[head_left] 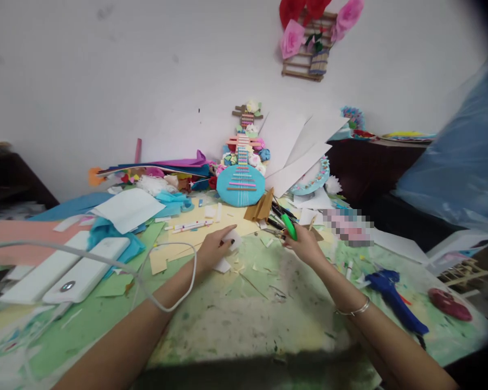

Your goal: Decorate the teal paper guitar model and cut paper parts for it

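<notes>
My left hand (216, 249) is over the middle of the table, its index finger pointing right. It pinches a small piece of white paper (236, 239); part of the grip is hidden. Just below the hand lies a white paper scrap (222, 266). My right hand (305, 248) is closed around a tool with a bright green handle (288, 226); its working end is hard to make out. Folded brown cardboard (261, 208) and several dark pens (277, 222) lie beyond my right hand. A blue paper lute (241, 186) leans upright against the wall.
A blue glue gun (396, 300) and a dark red object (449, 304) lie at right. On the left are a white power bank (87, 271), a looping white cable (146, 295), coloured paper (20, 238) and white sheets (128, 210). White markers (192, 226) lie behind my left hand.
</notes>
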`<move>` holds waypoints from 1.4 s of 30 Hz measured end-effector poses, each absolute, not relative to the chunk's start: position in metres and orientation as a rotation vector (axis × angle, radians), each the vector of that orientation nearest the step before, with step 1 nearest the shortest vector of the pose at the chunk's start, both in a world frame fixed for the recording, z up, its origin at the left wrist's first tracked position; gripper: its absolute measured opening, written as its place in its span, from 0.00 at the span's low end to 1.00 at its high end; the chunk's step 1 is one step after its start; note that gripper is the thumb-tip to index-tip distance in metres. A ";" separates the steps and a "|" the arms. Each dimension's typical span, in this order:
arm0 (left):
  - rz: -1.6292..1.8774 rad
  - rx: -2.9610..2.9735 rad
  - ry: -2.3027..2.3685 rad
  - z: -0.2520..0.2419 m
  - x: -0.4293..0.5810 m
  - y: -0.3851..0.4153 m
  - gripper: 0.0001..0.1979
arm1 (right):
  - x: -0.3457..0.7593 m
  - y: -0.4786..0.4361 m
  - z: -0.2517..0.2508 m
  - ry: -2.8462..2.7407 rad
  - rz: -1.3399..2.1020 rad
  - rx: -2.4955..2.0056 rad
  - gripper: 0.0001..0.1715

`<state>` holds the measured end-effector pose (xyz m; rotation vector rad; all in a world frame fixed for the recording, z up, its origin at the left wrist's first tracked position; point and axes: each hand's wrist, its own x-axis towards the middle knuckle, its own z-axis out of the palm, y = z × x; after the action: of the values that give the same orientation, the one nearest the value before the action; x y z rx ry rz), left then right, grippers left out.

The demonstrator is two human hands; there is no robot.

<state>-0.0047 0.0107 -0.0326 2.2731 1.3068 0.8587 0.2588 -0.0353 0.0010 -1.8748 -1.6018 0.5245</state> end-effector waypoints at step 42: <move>0.938 2.375 1.506 -0.044 0.019 0.028 0.07 | 0.207 -0.043 -0.024 -2.028 0.527 -1.581 0.27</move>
<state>0.0192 0.0283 -0.0443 2.3748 1.5058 0.9378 0.2070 -0.0428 -0.0241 -1.5806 -2.0278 0.5270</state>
